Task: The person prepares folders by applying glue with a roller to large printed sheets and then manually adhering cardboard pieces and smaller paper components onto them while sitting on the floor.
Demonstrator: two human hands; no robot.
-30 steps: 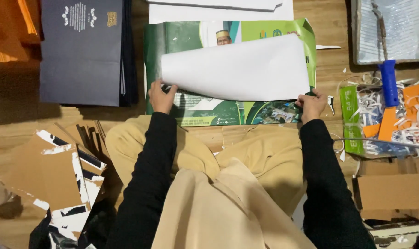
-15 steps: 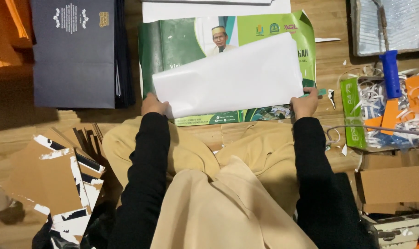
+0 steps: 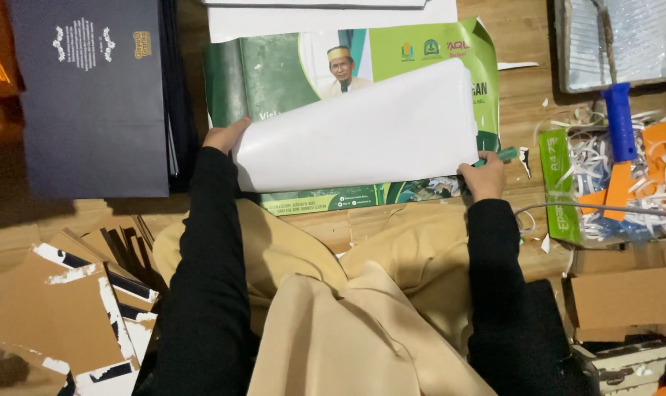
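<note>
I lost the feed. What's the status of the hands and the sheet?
Left hand on white sheet, left edge. Right hand pinching lower right corner. Sheet overlaps green poster.

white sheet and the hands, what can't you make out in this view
- Green poster, head view: its middle is hidden under the white sheet.
- Right hand: it holds a small green tool, mostly covered by the fingers, kind unclear.
- Left hand: fingertips hidden beneath the sheet's edge.
- Tray: cut off by the top and right edges.
</note>
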